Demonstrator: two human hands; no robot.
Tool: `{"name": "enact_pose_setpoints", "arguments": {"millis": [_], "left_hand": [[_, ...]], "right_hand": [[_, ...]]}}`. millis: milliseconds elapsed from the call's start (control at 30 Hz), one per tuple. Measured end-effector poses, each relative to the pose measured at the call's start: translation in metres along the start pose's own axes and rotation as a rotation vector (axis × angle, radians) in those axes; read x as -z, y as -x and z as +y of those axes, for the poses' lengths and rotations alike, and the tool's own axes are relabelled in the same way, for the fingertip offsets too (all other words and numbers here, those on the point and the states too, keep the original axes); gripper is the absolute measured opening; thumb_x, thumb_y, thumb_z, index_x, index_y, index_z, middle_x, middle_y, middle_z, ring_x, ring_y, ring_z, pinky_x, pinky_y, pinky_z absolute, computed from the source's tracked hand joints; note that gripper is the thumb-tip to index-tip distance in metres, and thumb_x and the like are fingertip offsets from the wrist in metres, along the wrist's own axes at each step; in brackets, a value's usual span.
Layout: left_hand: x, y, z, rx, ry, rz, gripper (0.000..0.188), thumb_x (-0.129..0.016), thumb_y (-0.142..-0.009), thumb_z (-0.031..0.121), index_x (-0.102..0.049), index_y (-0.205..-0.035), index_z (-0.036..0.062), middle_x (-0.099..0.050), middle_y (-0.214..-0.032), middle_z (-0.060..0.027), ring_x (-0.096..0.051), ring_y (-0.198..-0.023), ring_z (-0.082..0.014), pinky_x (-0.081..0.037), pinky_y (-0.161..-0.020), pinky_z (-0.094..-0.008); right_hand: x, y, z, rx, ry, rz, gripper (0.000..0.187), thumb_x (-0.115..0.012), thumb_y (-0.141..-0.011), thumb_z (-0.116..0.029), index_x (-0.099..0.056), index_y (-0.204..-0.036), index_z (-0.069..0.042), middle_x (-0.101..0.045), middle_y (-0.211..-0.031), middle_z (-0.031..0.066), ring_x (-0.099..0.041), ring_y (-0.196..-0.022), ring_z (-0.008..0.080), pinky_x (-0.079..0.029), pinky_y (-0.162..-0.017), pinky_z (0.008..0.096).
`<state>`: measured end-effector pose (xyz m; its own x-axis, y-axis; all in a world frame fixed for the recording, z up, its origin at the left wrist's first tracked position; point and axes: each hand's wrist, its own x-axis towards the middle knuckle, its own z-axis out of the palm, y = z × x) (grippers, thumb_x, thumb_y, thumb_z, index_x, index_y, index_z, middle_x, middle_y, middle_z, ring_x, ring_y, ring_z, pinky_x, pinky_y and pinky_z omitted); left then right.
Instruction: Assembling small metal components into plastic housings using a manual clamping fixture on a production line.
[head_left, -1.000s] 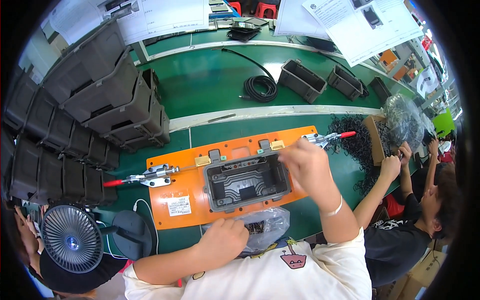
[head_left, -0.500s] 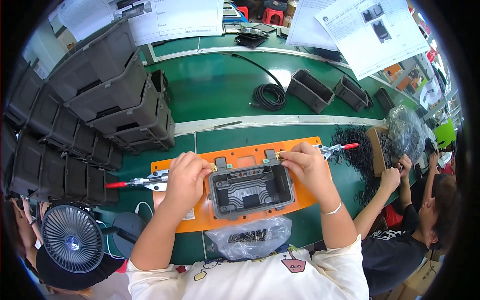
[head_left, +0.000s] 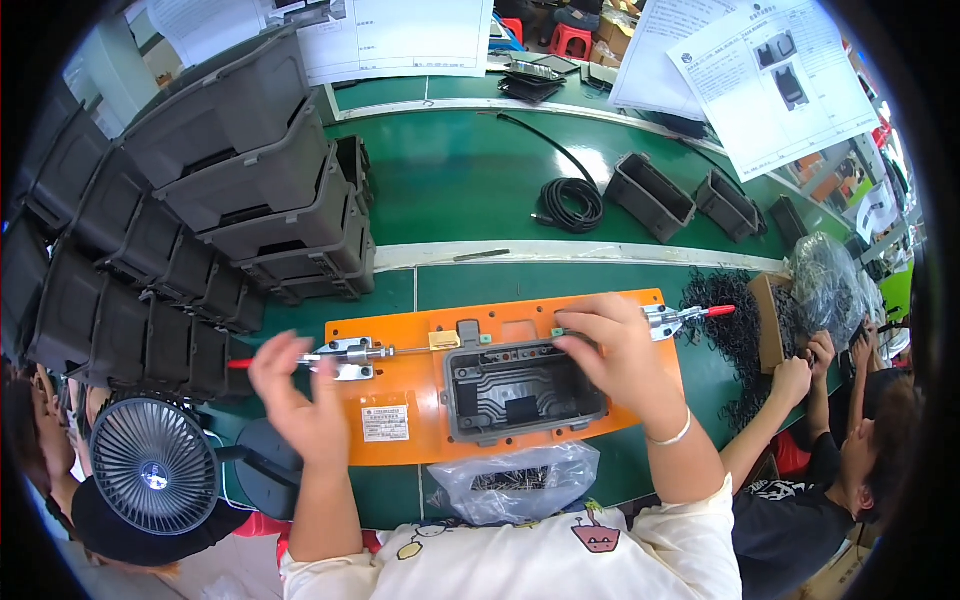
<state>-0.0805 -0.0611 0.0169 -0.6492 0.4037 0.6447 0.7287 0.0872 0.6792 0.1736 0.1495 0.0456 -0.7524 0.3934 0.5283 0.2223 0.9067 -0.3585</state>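
A dark grey open box (head_left: 522, 437), rectangular, sits on an orange fixture plate (head_left: 620, 450). My right hand (head_left: 625, 350) is over its far right corner, thumb and forefinger apart, hiding that corner's hinge lug. My left hand (head_left: 295, 400), somewhat blurred, is off the box beside the left toggle clamp (head_left: 350, 358), fingers apart and nothing visible in them. That clamp's rod points at a small brass-coloured block (head_left: 444, 341) by the box's far left hinge lug. The right toggle clamp (head_left: 675, 319), with a red handle, is just beyond my right hand.
Stacked grey boxes (head_left: 250, 170) fill the left side, behind a desk fan (head_left: 155, 470). A plastic bag of small parts (head_left: 515, 485) lies before the plate. Small black parts (head_left: 725, 340) are heaped at right near a co-worker's hands (head_left: 805, 365). A coiled cable (head_left: 570, 207) lies behind.
My left hand has left the brass-coloured block at the box's left corner and moved left to the clamp. My right fingers have parted at the right corner. The whole view has shifted slightly.
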Motion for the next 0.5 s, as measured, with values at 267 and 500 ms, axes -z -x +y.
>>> {"name": "enact_pose_setpoints", "arguments": {"millis": [267,500], "left_hand": [[0.039,-0.006,-0.085,0.902,0.98,0.51,0.051,-0.066,-0.087,0.016,-0.041,-0.127,-0.0006,-0.05,-0.114,-0.0113,-0.049,-0.11,-0.0261,-0.035,-0.098,-0.0413],[0.021,-0.033,-0.021,0.563,0.663,0.522,0.055,-0.064,-0.087,0.011,-0.032,-0.131,0.0048,-0.052,-0.11,-0.0108,-0.055,-0.1,-0.0197,-0.04,-0.086,-0.0316]], "right_hand": [[-0.056,-0.1,-0.023,-0.22,-0.279,-0.649,0.028,-0.082,-0.062,-0.013,-0.066,-0.081,-0.001,-0.066,-0.082,0.0162,-0.064,-0.079,0.033,-0.051,-0.071,0.04],[-0.061,-0.105,-0.024,-0.177,-0.25,-0.78,0.026,-0.081,-0.063,-0.005,-0.066,-0.083,0.0,-0.065,-0.071,0.0133,-0.064,-0.066,0.0242,-0.05,-0.06,0.0349]]}}
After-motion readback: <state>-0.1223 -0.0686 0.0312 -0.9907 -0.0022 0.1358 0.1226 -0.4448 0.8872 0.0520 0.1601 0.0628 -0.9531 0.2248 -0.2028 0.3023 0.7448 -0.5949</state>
